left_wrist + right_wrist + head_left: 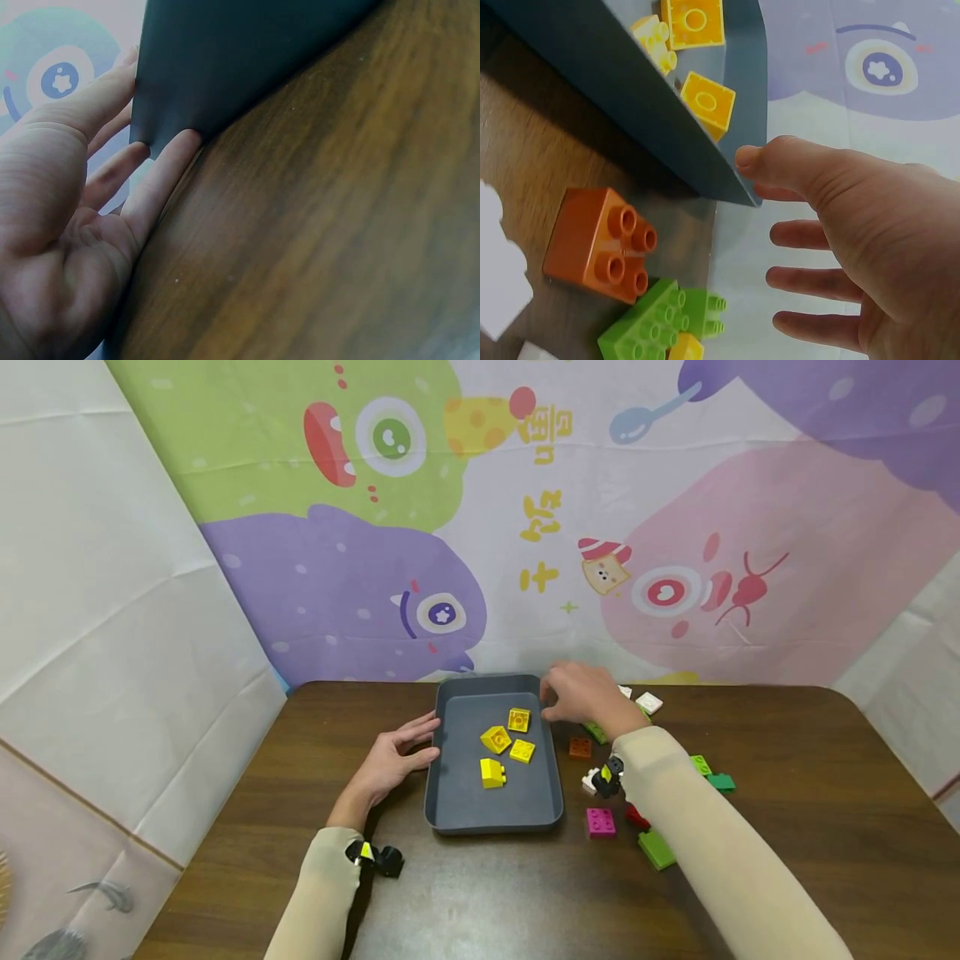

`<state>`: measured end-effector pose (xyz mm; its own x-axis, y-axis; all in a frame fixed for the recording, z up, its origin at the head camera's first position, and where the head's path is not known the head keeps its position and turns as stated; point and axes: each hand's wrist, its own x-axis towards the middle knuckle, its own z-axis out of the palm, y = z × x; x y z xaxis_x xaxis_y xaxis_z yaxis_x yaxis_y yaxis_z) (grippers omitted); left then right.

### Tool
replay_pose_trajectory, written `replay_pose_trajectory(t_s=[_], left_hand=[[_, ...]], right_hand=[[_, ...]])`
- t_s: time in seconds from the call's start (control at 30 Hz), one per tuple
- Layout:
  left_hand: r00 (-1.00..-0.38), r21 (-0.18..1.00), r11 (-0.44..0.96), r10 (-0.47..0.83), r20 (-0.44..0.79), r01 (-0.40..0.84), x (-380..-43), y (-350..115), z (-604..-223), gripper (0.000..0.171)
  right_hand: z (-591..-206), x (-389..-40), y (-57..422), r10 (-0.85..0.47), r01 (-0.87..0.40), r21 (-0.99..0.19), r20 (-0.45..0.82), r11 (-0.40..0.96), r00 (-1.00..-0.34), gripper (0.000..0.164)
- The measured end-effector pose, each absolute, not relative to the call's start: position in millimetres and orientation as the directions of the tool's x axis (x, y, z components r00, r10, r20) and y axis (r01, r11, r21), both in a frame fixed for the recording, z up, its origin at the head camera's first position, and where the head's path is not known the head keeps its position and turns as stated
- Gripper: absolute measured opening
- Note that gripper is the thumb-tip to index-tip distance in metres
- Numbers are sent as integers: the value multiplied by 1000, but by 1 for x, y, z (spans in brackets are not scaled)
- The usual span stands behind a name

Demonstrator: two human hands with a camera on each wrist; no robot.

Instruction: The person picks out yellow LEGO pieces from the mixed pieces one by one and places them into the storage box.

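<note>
A dark grey tray (pixel 457 806) lies on the table with several yellow toy bricks (pixel 492 773) in it, some tipped on their sides. At its left wall, my left hand (pixel 388 766) rests with fingers extended; the left wrist view shows the fingertips against the outside of the tray (pixel 217 60). Near the tray's far right part is my right hand (pixel 583 695). In the right wrist view its thumb (pixel 780 161) touches the rim, while the other visible fingers stretch out beside the tray. Part of the index finger is hidden behind the thumb.
Right of the tray lie loose bricks: an orange one (pixel 580 747), a magenta one (pixel 600 822), a lime green one (pixel 657 850), a dark green one (pixel 722 782) and a white one (pixel 649 702). The right forearm covers some. A printed cloth (pixel 525 635) hangs behind the table.
</note>
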<state>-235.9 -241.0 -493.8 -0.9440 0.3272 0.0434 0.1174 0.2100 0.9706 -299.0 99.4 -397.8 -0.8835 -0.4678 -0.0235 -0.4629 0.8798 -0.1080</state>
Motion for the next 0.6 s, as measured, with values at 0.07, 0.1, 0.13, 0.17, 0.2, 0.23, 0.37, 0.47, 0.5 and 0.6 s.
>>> replay_pose_trajectory(t_s=[0.07, 0.1, 0.13, 0.17, 0.2, 0.23, 0.37, 0.47, 0.5, 0.6], left_hand=[[-945, 970, 214, 325, 44, 119, -236, -241, -494, 63], [-944, 970, 213, 326, 45, 119, -236, -242, -494, 63], [-944, 970, 213, 326, 45, 120, -237, -241, -495, 63], [-944, 970, 213, 327, 45, 120, -237, -241, -495, 63], [-944, 970, 214, 327, 44, 120, -237, -241, -495, 63], [-944, 969, 215, 328, 45, 120, -238, -241, -496, 63], [-946, 969, 216, 322, 43, 118, -237, -242, -496, 62], [-947, 968, 221, 319, 45, 120, -237, -242, -496, 63], [-947, 967, 226, 318, 44, 121, -237, -242, -496, 63], [-948, 964, 237, 317, 40, 120, -237, -242, -496, 64]], right_hand=[[-398, -300, 102, -458, -454, -101, -21, 885, -889, 27], [-398, -301, 104, -457, -453, -99, -18, 886, -890, 28], [-398, -301, 106, -454, -451, -98, -18, 887, -891, 28], [-398, -301, 108, -451, -447, -98, -20, 889, -892, 29], [-398, -301, 110, -447, -443, -98, -23, 891, -894, 29], [-398, -301, 112, -444, -440, -100, -28, 892, -895, 29], [-398, -302, 120, -439, -433, -105, -46, 896, -897, 30], [-399, -303, 127, -440, -434, -102, -47, 895, -897, 31], [-399, -304, 129, -441, -434, -102, -48, 895, -896, 31], [-400, -304, 136, -434, -427, -98, -51, 899, -900, 29]])
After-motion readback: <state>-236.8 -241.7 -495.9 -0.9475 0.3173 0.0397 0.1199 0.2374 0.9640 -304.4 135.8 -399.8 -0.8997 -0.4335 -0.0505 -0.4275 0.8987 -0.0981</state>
